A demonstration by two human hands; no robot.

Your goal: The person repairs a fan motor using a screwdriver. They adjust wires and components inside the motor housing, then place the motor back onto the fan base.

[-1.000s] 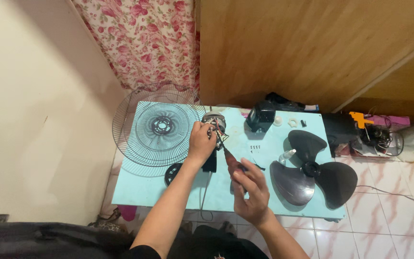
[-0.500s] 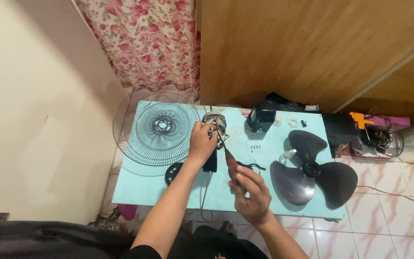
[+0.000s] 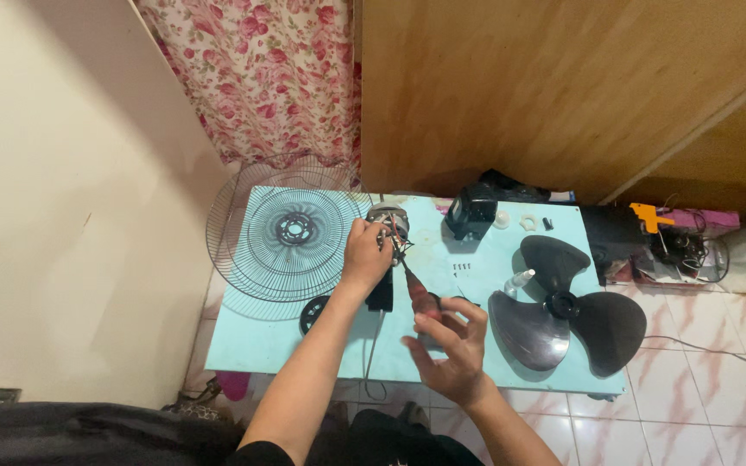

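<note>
My left hand point(image 3: 366, 254) grips a small fan motor point(image 3: 388, 219) with loose wires on a pale blue table point(image 3: 252, 336). My right hand point(image 3: 447, 343) holds a red-handled screwdriver point(image 3: 416, 289) whose tip points up at the motor's wires. A black fan blade point(image 3: 563, 306) with three lobes lies to the right. A round wire fan guard point(image 3: 282, 233) lies to the left, overhanging the table's edge.
A black housing part point(image 3: 470, 213), white plastic nuts point(image 3: 527, 222) and several small screws point(image 3: 464, 267) lie at the table's back. A black round cap point(image 3: 311, 312) sits near my left forearm. Tools and cables point(image 3: 671, 242) clutter the floor right. A wooden panel and floral curtain stand behind.
My right hand has drawn slightly back and down with the screwdriver, its fingers spreading. My left hand stays on the motor.
</note>
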